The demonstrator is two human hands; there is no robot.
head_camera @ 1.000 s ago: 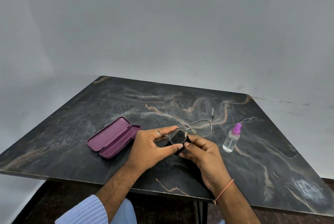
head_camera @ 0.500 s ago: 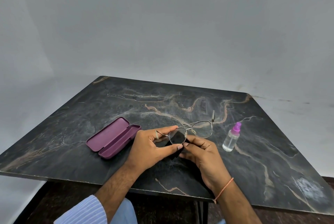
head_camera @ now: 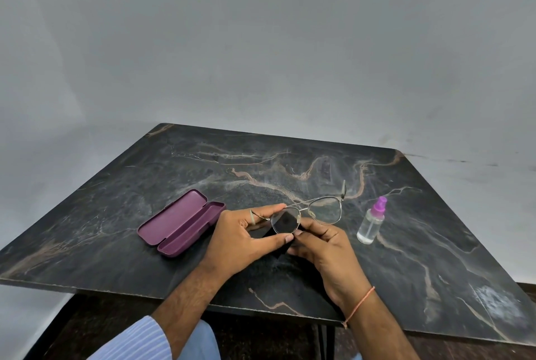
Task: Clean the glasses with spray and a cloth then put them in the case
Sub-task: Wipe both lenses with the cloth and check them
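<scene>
- Left hand (head_camera: 237, 236) pinches thin wire-framed glasses (head_camera: 311, 213).
- Right hand (head_camera: 324, 253) pinches dark cloth (head_camera: 282, 224), mostly hidden, against one lens.
- Marbled worktop (head_camera: 435, 258).

Both forearms reach forward; the left hand (head_camera: 242, 239) and right hand (head_camera: 324, 255) meet fingertip to fingertip, each seemingly closed in a pinch.
</scene>
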